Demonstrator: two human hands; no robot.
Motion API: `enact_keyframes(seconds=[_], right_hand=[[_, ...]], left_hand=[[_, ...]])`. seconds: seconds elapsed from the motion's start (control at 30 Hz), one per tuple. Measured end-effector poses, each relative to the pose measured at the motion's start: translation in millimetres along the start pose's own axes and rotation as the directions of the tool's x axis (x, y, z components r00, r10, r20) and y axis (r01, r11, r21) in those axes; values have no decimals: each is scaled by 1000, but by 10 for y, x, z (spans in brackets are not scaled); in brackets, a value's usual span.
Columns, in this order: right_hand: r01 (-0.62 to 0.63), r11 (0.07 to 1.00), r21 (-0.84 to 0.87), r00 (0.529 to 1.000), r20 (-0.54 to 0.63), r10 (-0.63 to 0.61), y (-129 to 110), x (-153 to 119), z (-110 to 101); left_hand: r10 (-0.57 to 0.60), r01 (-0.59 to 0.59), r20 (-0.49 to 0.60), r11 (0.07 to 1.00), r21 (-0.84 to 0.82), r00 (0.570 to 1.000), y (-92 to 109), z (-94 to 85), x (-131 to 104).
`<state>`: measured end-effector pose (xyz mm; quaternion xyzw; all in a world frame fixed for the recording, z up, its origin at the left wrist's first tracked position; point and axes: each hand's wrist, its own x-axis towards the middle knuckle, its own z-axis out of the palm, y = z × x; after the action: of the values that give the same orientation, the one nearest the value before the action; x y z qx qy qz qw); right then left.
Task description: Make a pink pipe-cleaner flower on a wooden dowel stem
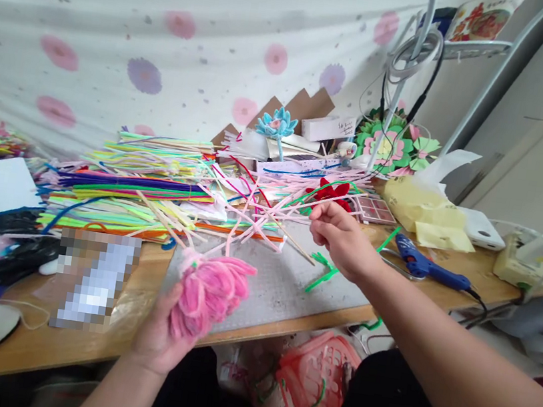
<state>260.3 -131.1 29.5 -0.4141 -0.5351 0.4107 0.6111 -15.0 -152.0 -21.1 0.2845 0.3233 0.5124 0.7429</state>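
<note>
My left hand [159, 339] is wrapped round a pink pipe cleaner flower [213, 290], with pale stem ends sticking up from it over the near edge of the table. Further right, my right hand [338, 233] is closed in a pinch above the grey cutting mat [258, 296]. What its fingertips hold, if anything, I cannot make out. Just behind that hand lies a red pipe cleaner flower [328, 190]. Loose pale pink pipe cleaners [263, 212] cross each other between the hands. Below my right hand lie bent green pipe cleaner pieces [323, 275].
Bundles of coloured pipe cleaners [132, 187] fill the back left. A blue glue gun [429, 263] with its cable lies at the right. A blue flower [276, 125] stands at the back. Below the table edge is a red plastic basket [317, 365].
</note>
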Motion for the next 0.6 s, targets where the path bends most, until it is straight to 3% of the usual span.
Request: enact_keyframes(seconds=[0.17,0.37,0.6], right_hand=[[-78,981,176,994,91,62,19,-92,196],[-200,884,422,972,198,125,-55,-174,377],[-232,882,410,952,281,120,-33,-192,386]], left_hand=[[-56,32,-139,985,-170,989,171,35,89],[-57,31,-128,980,-199,990,205,95,122],[-100,77,-93,971,-226,991,215,88,208]])
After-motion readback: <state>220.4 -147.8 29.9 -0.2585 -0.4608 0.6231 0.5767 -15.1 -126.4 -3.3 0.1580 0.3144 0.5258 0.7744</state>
